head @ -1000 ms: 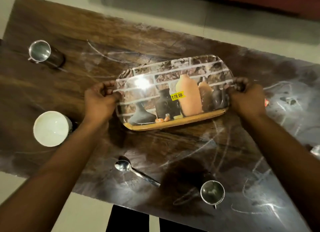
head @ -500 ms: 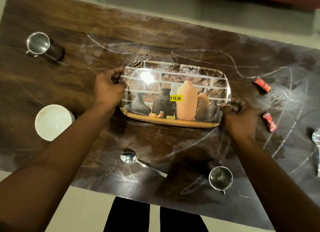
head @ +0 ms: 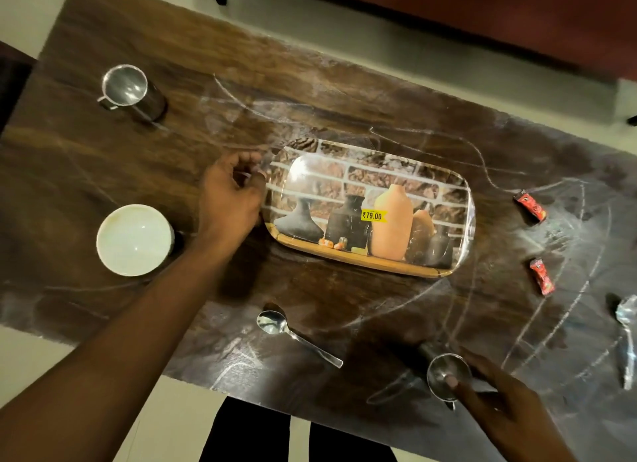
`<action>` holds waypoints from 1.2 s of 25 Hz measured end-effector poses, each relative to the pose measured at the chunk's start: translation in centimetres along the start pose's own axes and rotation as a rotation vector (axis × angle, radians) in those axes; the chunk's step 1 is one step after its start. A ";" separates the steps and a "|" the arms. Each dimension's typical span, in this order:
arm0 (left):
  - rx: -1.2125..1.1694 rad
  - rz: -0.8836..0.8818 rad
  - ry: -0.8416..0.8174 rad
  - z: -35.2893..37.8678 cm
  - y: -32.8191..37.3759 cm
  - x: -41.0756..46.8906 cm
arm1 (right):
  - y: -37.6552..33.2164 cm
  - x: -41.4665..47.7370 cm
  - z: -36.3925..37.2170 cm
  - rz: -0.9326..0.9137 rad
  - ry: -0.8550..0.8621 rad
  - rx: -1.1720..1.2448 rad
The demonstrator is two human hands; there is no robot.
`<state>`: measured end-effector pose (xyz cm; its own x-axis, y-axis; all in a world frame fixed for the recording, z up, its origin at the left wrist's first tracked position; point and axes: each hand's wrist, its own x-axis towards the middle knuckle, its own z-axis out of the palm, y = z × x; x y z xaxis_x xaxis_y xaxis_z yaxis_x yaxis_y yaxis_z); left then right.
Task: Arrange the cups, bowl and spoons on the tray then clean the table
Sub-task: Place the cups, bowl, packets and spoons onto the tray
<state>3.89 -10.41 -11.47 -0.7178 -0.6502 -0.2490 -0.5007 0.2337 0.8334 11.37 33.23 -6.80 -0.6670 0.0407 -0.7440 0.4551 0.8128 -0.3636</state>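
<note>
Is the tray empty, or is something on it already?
Empty: the tray carries only its printed picture and price sticker; bowl and spoon lie beside it.

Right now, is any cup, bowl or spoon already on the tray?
No, the printed tray holds nothing; the steel cups, the white bowl and the spoons rest on the table around it.

Dim, warm light falls from above, leaving a soft white glare patch on the glossy tray (head: 460, 199) and a pale sheen across the right side of the table (head: 344, 92). The left hand (head: 229, 199) throws a dark shadow toward the near edge. The right hand (head: 499, 403) is smeared by motion blur, and the wide lens bows the table's edges
</note>
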 end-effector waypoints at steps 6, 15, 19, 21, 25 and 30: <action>-0.101 0.019 -0.451 0.3 -0.6 -0.8 | -1.5 0.9 2.5 0.040 0.216 -0.022; -0.223 -0.076 -0.146 2.5 2.3 5.9 | -21.7 8.6 4.3 -0.344 0.245 0.248; 0.454 0.434 -0.513 0.4 4.0 9.4 | -27.6 11.6 7.4 -0.325 0.238 0.369; 0.384 0.378 -0.572 0.0 4.5 9.3 | -28.7 12.4 8.5 -0.321 0.271 0.320; 0.072 0.000 -0.604 -0.4 1.6 5.3 | -29.8 12.7 9.8 -0.269 0.316 0.258; -0.328 -0.276 -0.515 0.4 0.4 1.2 | -31.1 12.4 10.6 -0.269 0.329 0.281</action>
<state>2.70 -10.80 -11.64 -0.7642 -0.2074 -0.6107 -0.5848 -0.1765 0.7917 -4.72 2.30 -10.66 -0.9123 0.0688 -0.4037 0.3524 0.6341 -0.6882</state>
